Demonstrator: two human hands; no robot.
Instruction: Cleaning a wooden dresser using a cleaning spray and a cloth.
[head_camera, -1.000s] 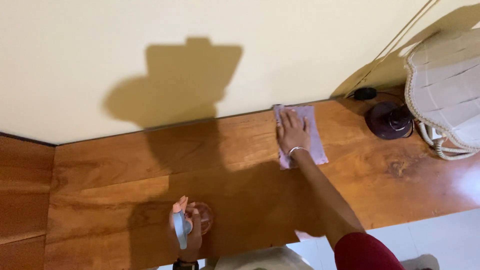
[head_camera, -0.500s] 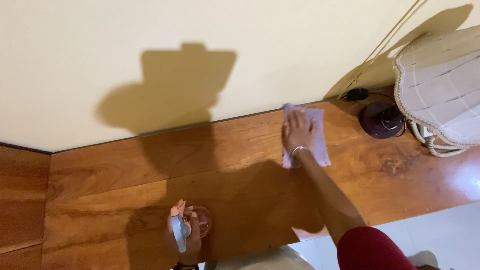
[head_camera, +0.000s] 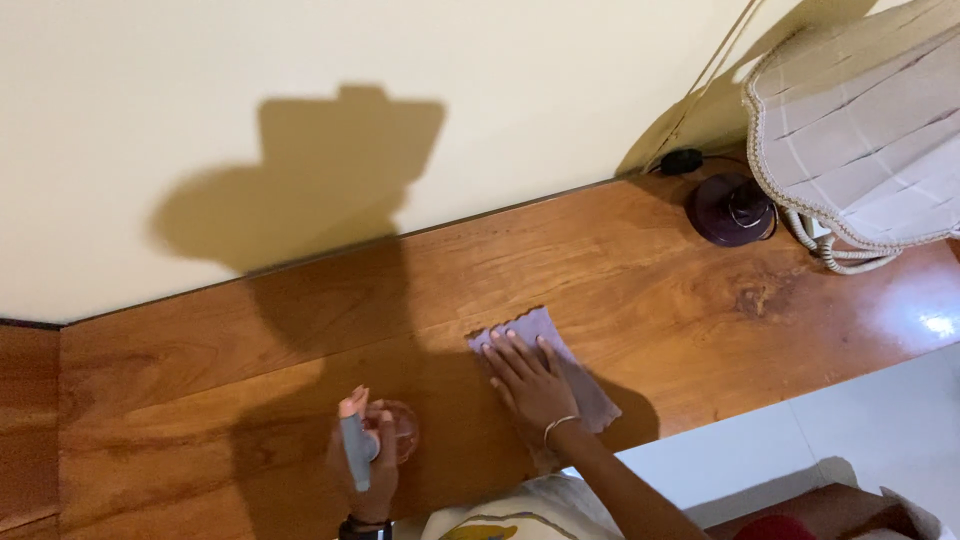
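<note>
**Cloth flat on the counter, spray bottle held alongside**

Landmark: the lavender cloth (head_camera: 545, 365), lying flat on the polished wooden counter (head_camera: 200, 400) close to its near edge.

Right hand (head_camera: 528, 380) lies palm-down on the cloth, fingers spread and straight. Grip is fully open, clasping nothing, only pressing the fabric to the wood. A thin bangle (head_camera: 557, 427) sits on the wrist just below the cloth's near edge.

Left hand (head_camera: 365, 465), left of the cloth and near it without touching, is curled shut around a small spray bottle (head_camera: 385, 440) with a clear pinkish body and a grey trigger head. The bottle is held upright over the near edge of the counter. A dark band shows on that wrist.

Well away from the cloth, up and to the right, a dark round lamp base (head_camera: 732, 208) stands on the counter against the wall. Its pale scalloped lampshade (head_camera: 870, 130) is further right again. A small black plug (head_camera: 682, 160) sits just beyond the base, with a cord running up the cream wall (head_camera: 150, 120).

Above and left of the cloth, a broad shadow falls across wall and counter. Below and right of the cloth, pale floor tiles (head_camera: 850, 440).
</note>
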